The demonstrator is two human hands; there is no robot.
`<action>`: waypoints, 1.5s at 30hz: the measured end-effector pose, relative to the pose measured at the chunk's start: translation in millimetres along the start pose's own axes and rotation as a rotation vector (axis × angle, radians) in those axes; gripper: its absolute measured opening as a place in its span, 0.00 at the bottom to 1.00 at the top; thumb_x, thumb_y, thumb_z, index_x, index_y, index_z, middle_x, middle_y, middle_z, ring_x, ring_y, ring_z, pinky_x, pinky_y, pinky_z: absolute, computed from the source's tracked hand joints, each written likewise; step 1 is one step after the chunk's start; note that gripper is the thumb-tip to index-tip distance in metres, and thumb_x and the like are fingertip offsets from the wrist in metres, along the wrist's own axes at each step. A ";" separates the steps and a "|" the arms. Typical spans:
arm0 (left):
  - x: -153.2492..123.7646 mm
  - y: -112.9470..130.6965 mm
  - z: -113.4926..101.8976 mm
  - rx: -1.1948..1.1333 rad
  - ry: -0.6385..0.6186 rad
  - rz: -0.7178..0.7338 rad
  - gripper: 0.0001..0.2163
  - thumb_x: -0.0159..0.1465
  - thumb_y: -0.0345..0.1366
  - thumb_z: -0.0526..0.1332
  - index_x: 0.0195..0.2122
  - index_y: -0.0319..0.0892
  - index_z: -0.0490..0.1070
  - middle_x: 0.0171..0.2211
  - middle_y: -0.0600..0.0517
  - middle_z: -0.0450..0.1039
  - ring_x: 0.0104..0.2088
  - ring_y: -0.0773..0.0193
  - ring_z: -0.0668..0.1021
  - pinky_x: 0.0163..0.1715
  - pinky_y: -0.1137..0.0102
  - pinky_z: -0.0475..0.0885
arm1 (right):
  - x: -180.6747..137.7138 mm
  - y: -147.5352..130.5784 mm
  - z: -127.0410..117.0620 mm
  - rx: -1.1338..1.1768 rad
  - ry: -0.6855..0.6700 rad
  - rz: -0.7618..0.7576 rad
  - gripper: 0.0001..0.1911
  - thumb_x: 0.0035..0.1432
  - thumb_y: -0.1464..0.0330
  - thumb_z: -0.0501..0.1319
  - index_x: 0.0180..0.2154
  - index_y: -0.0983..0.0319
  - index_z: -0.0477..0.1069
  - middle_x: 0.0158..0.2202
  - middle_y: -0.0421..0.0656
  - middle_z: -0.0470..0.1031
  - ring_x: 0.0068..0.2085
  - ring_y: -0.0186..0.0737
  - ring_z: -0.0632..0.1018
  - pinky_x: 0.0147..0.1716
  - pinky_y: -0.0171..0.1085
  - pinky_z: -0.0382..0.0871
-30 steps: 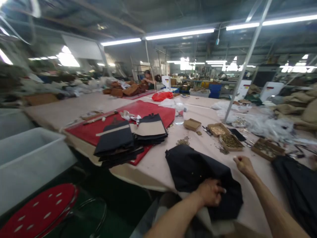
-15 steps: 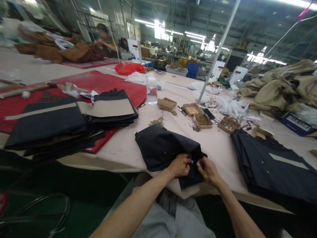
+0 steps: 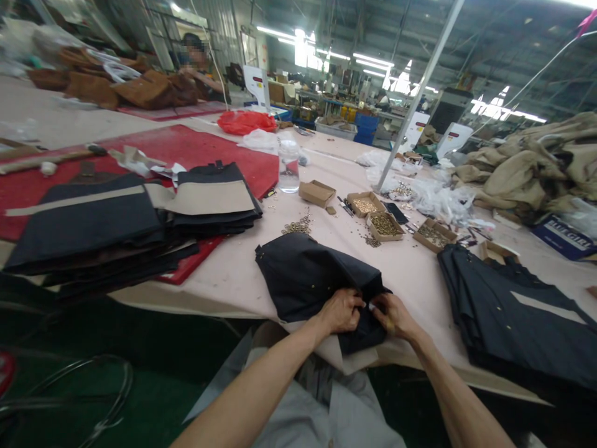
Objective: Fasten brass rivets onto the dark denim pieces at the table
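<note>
A dark fabric piece (image 3: 298,274) with small brass-coloured studs lies bunched at the table's front edge, its pale underside showing below. My left hand (image 3: 342,310) is closed on a fold of it. Close by on the right, my right hand (image 3: 392,314) pinches the same cloth, thumb and fingers together. Whether a small part sits between the fingertips of either hand is too small to tell. Beyond the cloth, a scatter of metal rings (image 3: 296,225) lies on the table.
Stacked dark panels lie left (image 3: 93,218) and right (image 3: 517,311). Small cardboard boxes hold metal fittings (image 3: 384,226), near a clear jar (image 3: 288,167) and a slanting metal pole (image 3: 420,93). A red mat (image 3: 186,149) covers the left side; another person (image 3: 200,71) is at the far left.
My right hand has shifted slightly left, closer to my left hand, still at the cloth. The left hand keeps its hold. The whole view has tilted a little.
</note>
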State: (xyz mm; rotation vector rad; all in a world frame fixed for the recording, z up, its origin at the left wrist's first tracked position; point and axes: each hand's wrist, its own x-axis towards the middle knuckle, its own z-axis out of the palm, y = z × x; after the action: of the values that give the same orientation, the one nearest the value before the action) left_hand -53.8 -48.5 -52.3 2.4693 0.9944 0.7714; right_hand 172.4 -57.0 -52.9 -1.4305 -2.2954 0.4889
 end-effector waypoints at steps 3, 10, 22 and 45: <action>0.0 0.0 -0.4 0.007 -0.010 -0.014 0.16 0.55 0.29 0.58 0.43 0.41 0.80 0.43 0.47 0.76 0.42 0.58 0.78 0.48 0.65 0.74 | 2.6 -2.3 -3.4 0.037 -0.016 0.035 0.11 0.53 0.70 0.58 0.38 0.63 0.76 0.35 0.46 0.78 0.35 0.42 0.75 0.36 0.37 0.67; -0.8 0.9 -1.8 0.011 -0.008 -0.040 0.17 0.56 0.29 0.58 0.43 0.42 0.81 0.41 0.47 0.76 0.39 0.58 0.78 0.46 0.65 0.74 | 14.1 -4.1 -10.0 0.209 -0.129 0.200 0.10 0.48 0.69 0.59 0.32 0.63 0.77 0.26 0.40 0.75 0.26 0.35 0.70 0.24 0.32 0.59; 0.0 -0.2 -0.5 -0.068 -0.003 -0.039 0.16 0.56 0.27 0.57 0.42 0.41 0.80 0.45 0.48 0.74 0.44 0.60 0.77 0.50 0.68 0.72 | 47.4 -3.8 -29.1 0.540 -0.297 0.503 0.08 0.33 0.72 0.58 0.24 0.64 0.71 0.20 0.40 0.74 0.20 0.34 0.71 0.19 0.31 0.64; 0.2 -5.1 -5.5 -0.066 -0.027 -0.114 0.15 0.56 0.29 0.58 0.42 0.42 0.80 0.41 0.47 0.79 0.43 0.57 0.79 0.50 0.64 0.75 | 75.2 17.8 -13.6 0.267 -0.487 0.525 0.10 0.36 0.72 0.68 0.16 0.62 0.66 0.14 0.43 0.73 0.16 0.41 0.75 0.10 0.31 0.65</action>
State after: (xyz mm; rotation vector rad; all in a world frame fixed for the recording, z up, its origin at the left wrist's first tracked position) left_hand -59.7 -44.2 -50.6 2.3384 1.0726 0.7206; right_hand 162.6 19.6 -39.1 -1.9267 -2.0401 1.3742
